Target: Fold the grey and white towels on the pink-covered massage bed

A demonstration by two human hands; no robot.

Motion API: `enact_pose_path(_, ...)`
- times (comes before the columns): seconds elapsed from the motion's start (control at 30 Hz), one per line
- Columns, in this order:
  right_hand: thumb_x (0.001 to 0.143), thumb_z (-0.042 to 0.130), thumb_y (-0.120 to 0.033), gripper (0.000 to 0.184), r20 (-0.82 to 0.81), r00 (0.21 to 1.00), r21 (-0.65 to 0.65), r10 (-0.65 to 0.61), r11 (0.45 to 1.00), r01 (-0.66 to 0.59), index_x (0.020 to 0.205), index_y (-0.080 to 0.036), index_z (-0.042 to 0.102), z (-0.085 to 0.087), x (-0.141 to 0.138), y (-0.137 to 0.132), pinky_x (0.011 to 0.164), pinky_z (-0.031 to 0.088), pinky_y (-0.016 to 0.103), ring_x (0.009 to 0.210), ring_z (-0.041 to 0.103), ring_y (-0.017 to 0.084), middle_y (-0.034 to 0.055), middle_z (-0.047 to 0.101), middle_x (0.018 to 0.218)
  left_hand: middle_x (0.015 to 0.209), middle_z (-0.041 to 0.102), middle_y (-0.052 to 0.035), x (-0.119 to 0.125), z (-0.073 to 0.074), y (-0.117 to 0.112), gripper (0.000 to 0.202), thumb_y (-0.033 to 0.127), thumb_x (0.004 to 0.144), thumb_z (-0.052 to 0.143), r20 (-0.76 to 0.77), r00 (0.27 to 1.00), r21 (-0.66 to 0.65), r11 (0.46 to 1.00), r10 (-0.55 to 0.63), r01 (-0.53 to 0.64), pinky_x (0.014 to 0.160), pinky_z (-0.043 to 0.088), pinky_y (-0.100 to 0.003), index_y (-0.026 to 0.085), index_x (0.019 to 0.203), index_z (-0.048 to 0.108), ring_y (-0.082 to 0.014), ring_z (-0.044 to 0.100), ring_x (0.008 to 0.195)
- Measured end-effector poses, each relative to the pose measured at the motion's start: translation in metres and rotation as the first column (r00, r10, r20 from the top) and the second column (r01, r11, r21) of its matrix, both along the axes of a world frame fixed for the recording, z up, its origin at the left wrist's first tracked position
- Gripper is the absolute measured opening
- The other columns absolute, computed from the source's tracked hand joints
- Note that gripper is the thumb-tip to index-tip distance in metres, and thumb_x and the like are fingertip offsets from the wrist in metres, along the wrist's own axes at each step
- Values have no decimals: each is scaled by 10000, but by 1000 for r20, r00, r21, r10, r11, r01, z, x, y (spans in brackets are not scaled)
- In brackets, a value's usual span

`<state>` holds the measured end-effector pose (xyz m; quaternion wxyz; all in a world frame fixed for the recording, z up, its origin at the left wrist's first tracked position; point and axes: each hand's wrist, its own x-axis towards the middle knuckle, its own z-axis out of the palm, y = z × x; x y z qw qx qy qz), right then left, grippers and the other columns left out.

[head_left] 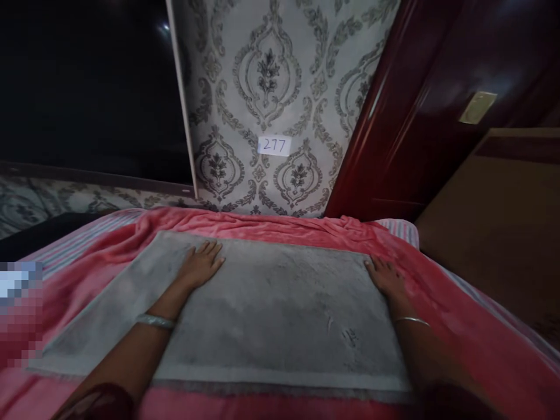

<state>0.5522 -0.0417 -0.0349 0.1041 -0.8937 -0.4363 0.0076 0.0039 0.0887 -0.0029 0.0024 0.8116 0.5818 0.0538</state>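
Observation:
A grey towel [280, 309] lies spread out flat, with a paler band along its near edge. My left hand [202, 264] rests palm down on its far left part, fingers spread and holding nothing. Over at the far right corner, my right hand [387, 276] lies flat, partly on the towel's edge and partly on the pink blanket [441, 315] beneath. Its fingers are apart too. Each wrist wears a bangle. Small creases show in the towel's right half.
Striped bedding [94, 233] shows under the blanket's edges. Behind stand a patterned wall with a paper label [274, 145] reading 277, a large dark screen [87, 87] at left, and a dark red door [420, 111] at right. A brown panel [499, 233] borders the right side.

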Motion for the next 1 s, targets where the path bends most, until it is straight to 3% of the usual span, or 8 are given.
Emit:
enact_pose_path(0.17,974,199,-545,699,-4,999,-27,-36,999,35,1556,-208,389,16,-31,15,1104,247,732,1503,195,431,165,235,1647,1630,318,-128,2,-1,-6,635,474,979,306,48,999,-14,1000,-24,24,1221,179,-570,191,1542,384,-294,252,1525)
enact_pose_path(0.23,973,216,-563,693,75,993,11,92,996,-93,1555,-231,392,16,-65,27,1113,255,713,1508,191,414,157,234,1650,1631,316,-130,2,-1,-8,626,472,981,310,61,998,-15,999,-31,32,1220,172,-575,197,1537,390,-296,249,1526)
enact_pose_path(0.33,982,225,-569,669,162,921,-11,355,934,-358,1572,-280,347,5,-126,37,1146,257,656,1510,215,367,92,230,1662,1638,308,-109,2,-3,-11,620,494,985,308,56,998,-16,999,-28,29,1228,164,-559,226,1539,383,-277,238,1531)
enact_pose_path(0.47,990,231,-564,643,187,881,-83,435,900,-427,1573,-315,335,-11,-172,32,1143,267,647,1490,273,358,39,254,1658,1651,290,-88,1,-5,-12,610,541,986,301,46,999,-28,1000,-6,7,1234,135,-568,286,1532,389,-273,235,1532)
enact_pose_path(0.63,989,247,-557,638,208,881,-92,426,905,-416,1578,-324,320,-12,-171,28,1144,283,629,1483,294,348,22,263,1654,1655,276,-94,-22,2,1,646,571,984,284,37,997,-53,997,66,-64,1225,133,-596,266,1545,376,-329,232,1525)
enact_pose_path(0.73,993,230,-547,637,220,880,-85,420,907,-412,1581,-317,314,-12,-169,29,1143,291,624,1485,293,342,22,263,1654,1658,258,-110,-61,11,17,672,564,983,288,20,984,-68,982,179,-178,1222,130,-607,222,1556,362,-351,199,1531)
enact_pose_path(0.87,1000,212,-545,630,214,885,-77,414,910,-408,1576,-317,328,-12,-172,29,1141,296,617,1482,302,338,27,264,1654,1662,240,-113,-112,18,33,673,543,988,255,6,945,-100,940,328,-326,1200,233,-585,224,1578,309,-347,231,1523)
enact_pose_path(1.0,1005,205,-545,625,215,885,-81,412,911,-405,1577,-321,322,-8,-176,27,1143,291,614,1487,291,336,24,278,1649,1668,226,-106,-124,16,37,655,518,994,245,24,933,-108,929,358,-354,1211,225,-553,239,1584,291,-322,220,1531)
